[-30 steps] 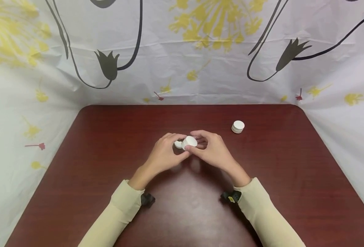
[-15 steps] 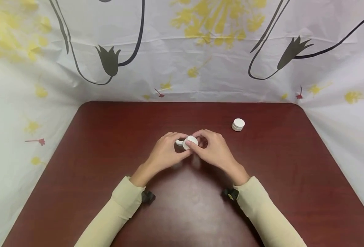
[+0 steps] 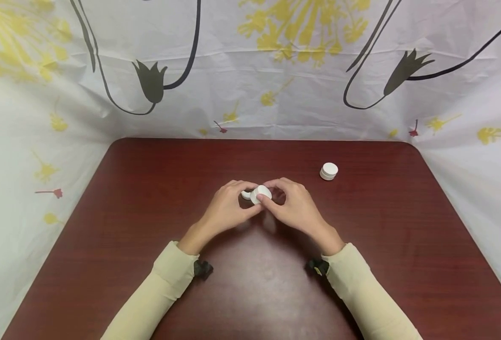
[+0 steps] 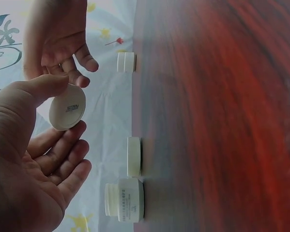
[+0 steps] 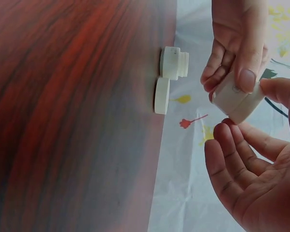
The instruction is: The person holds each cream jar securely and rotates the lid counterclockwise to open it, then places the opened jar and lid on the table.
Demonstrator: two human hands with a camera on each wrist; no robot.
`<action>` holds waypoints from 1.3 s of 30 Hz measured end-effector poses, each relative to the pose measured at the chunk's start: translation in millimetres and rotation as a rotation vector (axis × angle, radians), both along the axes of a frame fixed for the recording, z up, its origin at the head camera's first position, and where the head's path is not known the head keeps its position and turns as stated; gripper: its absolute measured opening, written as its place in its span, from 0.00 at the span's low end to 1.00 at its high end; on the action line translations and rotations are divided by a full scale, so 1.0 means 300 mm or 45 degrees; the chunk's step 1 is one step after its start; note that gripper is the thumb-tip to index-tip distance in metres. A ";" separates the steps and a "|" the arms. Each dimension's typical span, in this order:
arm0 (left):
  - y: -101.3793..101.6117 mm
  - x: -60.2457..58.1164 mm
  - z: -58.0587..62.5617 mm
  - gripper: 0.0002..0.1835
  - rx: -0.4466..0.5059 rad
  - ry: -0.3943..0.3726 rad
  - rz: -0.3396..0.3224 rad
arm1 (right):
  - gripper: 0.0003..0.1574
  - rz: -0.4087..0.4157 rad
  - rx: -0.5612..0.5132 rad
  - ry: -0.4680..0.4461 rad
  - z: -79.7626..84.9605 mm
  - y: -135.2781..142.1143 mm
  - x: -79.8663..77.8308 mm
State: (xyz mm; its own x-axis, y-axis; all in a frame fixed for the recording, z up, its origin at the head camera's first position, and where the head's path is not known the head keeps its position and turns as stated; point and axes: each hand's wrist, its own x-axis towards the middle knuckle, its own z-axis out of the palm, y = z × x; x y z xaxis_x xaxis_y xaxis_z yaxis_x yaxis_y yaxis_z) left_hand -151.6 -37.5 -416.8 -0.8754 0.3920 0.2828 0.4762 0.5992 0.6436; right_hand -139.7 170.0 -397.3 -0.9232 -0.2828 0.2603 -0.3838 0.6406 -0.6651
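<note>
Both hands hold a white screw-top jar above the table, tilted on its side. My left hand grips the jar's body between thumb and fingers; printed text shows on its base in the left wrist view. With thumb and fingertips, my right hand pinches the lid at the jar's other end. On the table beyond the hands stands a lidless white jar with its threaded neck bare. Beside it lies a loose white lid. In the head view the left hand partly hides these two.
A third white jar, with its lid on, stands at the back right of the dark red wooden table. Behind the table and along its sides hangs a white flower-patterned cloth.
The right thumb has shifted up onto the lid's face, and the right fingers have drawn in around its edge. The left hand keeps its grip. The head view has tipped slightly.
</note>
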 end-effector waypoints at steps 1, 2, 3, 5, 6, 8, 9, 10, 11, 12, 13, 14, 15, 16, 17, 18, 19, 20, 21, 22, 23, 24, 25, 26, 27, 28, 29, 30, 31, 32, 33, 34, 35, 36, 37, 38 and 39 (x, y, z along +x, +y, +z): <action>-0.001 -0.001 0.000 0.22 -0.001 -0.004 0.000 | 0.17 -0.001 0.009 0.003 0.001 0.000 0.001; -0.001 -0.001 0.001 0.22 -0.002 -0.007 -0.001 | 0.18 -0.002 0.020 0.004 0.002 0.000 0.001; -0.001 -0.002 0.001 0.22 -0.006 -0.011 0.000 | 0.18 -0.001 0.031 0.004 0.002 0.000 0.002; -0.002 -0.002 0.001 0.22 -0.010 -0.023 -0.002 | 0.19 -0.003 0.050 0.003 0.003 0.001 0.002; -0.003 -0.003 0.001 0.22 -0.012 -0.029 -0.002 | 0.20 -0.003 0.056 0.000 0.003 0.002 0.002; -0.004 -0.002 0.002 0.22 -0.013 -0.034 0.001 | 0.23 -0.006 0.062 -0.012 0.004 0.001 0.002; -0.005 -0.001 0.002 0.22 -0.015 -0.034 0.002 | 0.24 -0.012 0.065 -0.016 0.004 0.000 0.002; -0.004 0.000 0.002 0.23 -0.014 -0.034 0.001 | 0.25 -0.024 0.068 -0.020 0.004 0.000 0.003; -0.004 0.001 0.001 0.23 -0.014 -0.036 0.001 | 0.25 -0.038 0.074 -0.024 0.003 0.000 0.003; -0.003 0.002 0.001 0.23 -0.013 -0.036 -0.001 | 0.25 -0.053 0.078 -0.030 0.003 0.000 0.004; -0.003 0.003 0.000 0.23 -0.012 -0.037 -0.003 | 0.25 -0.069 0.085 -0.034 0.002 0.000 0.005; -0.002 0.004 0.000 0.23 -0.010 -0.039 -0.005 | 0.24 -0.085 0.094 -0.038 0.000 0.000 0.005; -0.002 0.006 -0.001 0.23 -0.008 -0.039 -0.008 | 0.23 -0.096 0.100 -0.042 0.000 0.000 0.006; -0.001 0.007 -0.001 0.23 -0.005 -0.042 -0.009 | 0.21 -0.105 0.106 -0.045 -0.002 0.000 0.007; -0.001 0.008 -0.001 0.22 -0.002 -0.044 -0.011 | 0.20 -0.111 0.111 -0.047 -0.003 0.000 0.008; 0.000 0.008 -0.001 0.22 -0.002 -0.042 -0.013 | 0.20 -0.111 0.111 -0.048 -0.004 0.000 0.008; 0.000 0.008 0.000 0.22 0.000 -0.040 -0.013 | 0.20 -0.110 0.112 -0.045 -0.004 0.000 0.008; 0.000 0.008 0.001 0.22 0.000 -0.038 -0.014 | 0.19 -0.105 0.113 -0.041 -0.003 0.000 0.009; 0.000 0.008 0.002 0.22 0.002 -0.036 -0.014 | 0.19 -0.099 0.112 -0.034 -0.003 0.000 0.008; 0.000 0.007 0.002 0.22 0.003 -0.034 -0.013 | 0.19 -0.092 0.113 -0.026 -0.003 0.001 0.008; 0.000 0.007 0.003 0.22 0.003 -0.032 -0.012 | 0.19 -0.084 0.112 -0.022 -0.003 0.001 0.007; 0.000 0.006 0.003 0.22 0.003 -0.030 -0.012 | 0.19 -0.075 0.111 -0.018 -0.003 0.001 0.007; 0.000 0.006 0.004 0.22 0.003 -0.028 -0.009 | 0.19 -0.067 0.111 -0.013 -0.002 0.001 0.006; -0.001 0.006 0.005 0.22 0.002 -0.030 -0.006 | 0.19 -0.060 0.112 -0.009 -0.002 0.001 0.006; -0.001 0.005 0.005 0.22 -0.002 -0.031 -0.002 | 0.18 -0.055 0.113 -0.009 -0.002 0.001 0.006; -0.001 0.005 0.004 0.22 -0.007 -0.033 -0.002 | 0.18 -0.050 0.114 -0.008 -0.002 0.002 0.008; 0.000 0.005 0.004 0.22 -0.013 -0.037 -0.001 | 0.18 -0.048 0.114 -0.009 -0.002 0.002 0.008; 0.000 0.004 0.003 0.23 -0.019 -0.040 0.000 | 0.18 -0.046 0.115 -0.007 -0.002 0.003 0.009; 0.001 0.003 0.002 0.23 -0.024 -0.043 0.001 | 0.17 -0.044 0.117 -0.005 -0.002 0.003 0.010; 0.001 0.002 0.001 0.23 -0.025 -0.049 0.002 | 0.17 -0.042 0.116 -0.006 -0.001 0.002 0.011; 0.001 0.002 0.001 0.23 -0.027 -0.049 0.004 | 0.17 -0.040 0.116 -0.006 -0.002 0.002 0.011; 0.000 0.002 0.001 0.23 -0.027 -0.053 0.007 | 0.18 -0.037 0.116 -0.006 -0.002 0.001 0.011; 0.000 0.001 0.000 0.23 -0.028 -0.055 0.011 | 0.18 -0.035 0.116 -0.008 -0.002 0.000 0.011; -0.001 0.001 -0.001 0.23 -0.028 -0.055 0.015 | 0.18 -0.033 0.119 -0.007 -0.002 -0.001 0.011; -0.002 0.001 -0.001 0.23 -0.029 -0.054 0.018 | 0.19 -0.032 0.122 -0.007 -0.002 -0.003 0.011; -0.003 0.000 -0.001 0.23 -0.029 -0.054 0.022 | 0.20 -0.031 0.124 -0.006 -0.002 -0.003 0.010; -0.004 0.000 -0.002 0.23 -0.032 -0.051 0.024 | 0.22 -0.030 0.127 -0.002 -0.002 -0.003 0.011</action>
State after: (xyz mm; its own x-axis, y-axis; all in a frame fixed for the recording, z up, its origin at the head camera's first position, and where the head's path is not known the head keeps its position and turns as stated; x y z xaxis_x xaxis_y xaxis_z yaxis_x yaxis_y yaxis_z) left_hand -151.6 -38.6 -417.2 -0.8933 0.3817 0.2373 0.4385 0.6242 0.6467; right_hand -136.5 169.0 -397.9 -0.9302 -0.2858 0.2304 -0.3670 0.7124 -0.5981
